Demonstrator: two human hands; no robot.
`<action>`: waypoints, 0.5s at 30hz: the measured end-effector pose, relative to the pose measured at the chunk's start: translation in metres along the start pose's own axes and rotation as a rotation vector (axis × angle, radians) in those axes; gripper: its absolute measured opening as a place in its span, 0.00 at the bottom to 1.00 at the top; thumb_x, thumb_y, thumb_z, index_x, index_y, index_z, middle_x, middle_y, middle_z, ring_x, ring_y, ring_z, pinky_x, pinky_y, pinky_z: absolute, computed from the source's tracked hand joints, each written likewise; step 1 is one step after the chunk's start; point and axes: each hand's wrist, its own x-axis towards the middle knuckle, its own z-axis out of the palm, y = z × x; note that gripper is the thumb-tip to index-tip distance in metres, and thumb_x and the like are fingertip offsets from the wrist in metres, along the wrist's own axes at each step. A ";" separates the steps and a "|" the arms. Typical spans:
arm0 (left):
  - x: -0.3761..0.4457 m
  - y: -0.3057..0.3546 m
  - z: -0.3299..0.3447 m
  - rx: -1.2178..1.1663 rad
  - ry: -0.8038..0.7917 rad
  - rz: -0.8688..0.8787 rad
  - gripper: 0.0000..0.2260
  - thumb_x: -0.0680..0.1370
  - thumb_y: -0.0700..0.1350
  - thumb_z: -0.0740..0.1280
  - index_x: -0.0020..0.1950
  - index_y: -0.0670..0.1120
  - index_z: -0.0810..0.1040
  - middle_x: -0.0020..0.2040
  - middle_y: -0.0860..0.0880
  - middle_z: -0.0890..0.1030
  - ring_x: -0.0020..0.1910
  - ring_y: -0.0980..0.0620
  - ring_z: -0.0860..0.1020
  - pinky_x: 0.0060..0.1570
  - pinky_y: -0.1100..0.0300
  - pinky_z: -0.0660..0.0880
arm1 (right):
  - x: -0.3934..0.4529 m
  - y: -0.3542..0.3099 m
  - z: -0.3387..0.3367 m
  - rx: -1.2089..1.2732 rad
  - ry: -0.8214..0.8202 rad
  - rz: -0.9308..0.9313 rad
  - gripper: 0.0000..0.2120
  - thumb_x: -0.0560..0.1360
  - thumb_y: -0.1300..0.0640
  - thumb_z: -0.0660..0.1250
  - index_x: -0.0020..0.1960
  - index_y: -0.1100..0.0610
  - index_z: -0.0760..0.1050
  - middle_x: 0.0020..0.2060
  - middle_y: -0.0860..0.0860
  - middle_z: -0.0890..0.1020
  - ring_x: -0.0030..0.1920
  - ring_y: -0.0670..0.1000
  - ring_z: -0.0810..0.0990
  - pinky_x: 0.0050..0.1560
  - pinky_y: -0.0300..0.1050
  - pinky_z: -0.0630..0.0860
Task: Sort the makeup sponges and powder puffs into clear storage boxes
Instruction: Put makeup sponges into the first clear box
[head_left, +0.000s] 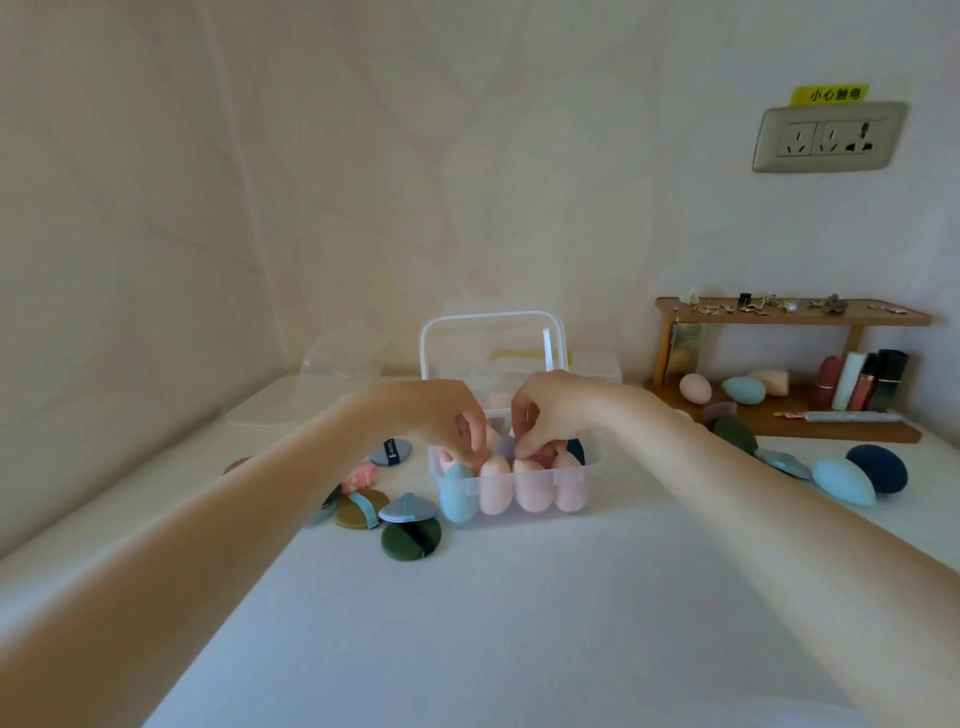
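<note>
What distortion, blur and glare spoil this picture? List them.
Head view: wide-angle bending stretches both forearms and tilts the wall socket; soft focus blurs the fingers over the clear box; even, dim light, faint shadows; pale table looks washed out, no hard glare.

Pale cream walls (260, 182) meet in a corner behind a white table (493, 597), with a socket (828, 137) above a small wooden shelf (789, 312).
</note>
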 end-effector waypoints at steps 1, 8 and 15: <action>0.000 0.000 0.003 0.005 0.000 0.009 0.04 0.73 0.45 0.70 0.47 0.47 0.82 0.44 0.53 0.80 0.43 0.56 0.77 0.48 0.66 0.72 | 0.003 -0.001 0.004 0.015 -0.035 0.006 0.03 0.70 0.59 0.71 0.42 0.56 0.78 0.41 0.54 0.83 0.37 0.50 0.80 0.35 0.36 0.74; 0.013 0.008 0.010 0.029 -0.001 0.005 0.07 0.72 0.45 0.71 0.48 0.50 0.77 0.46 0.53 0.80 0.49 0.49 0.81 0.55 0.57 0.75 | -0.007 -0.003 -0.006 0.140 -0.221 0.059 0.04 0.71 0.59 0.72 0.45 0.56 0.79 0.38 0.49 0.80 0.39 0.48 0.81 0.45 0.36 0.79; 0.028 0.020 0.028 0.295 -0.028 -0.011 0.10 0.76 0.38 0.62 0.54 0.40 0.79 0.48 0.47 0.79 0.45 0.49 0.73 0.27 0.73 0.67 | 0.010 -0.013 0.020 -0.320 -0.120 0.069 0.13 0.73 0.61 0.65 0.33 0.53 0.64 0.32 0.49 0.72 0.35 0.51 0.73 0.37 0.40 0.71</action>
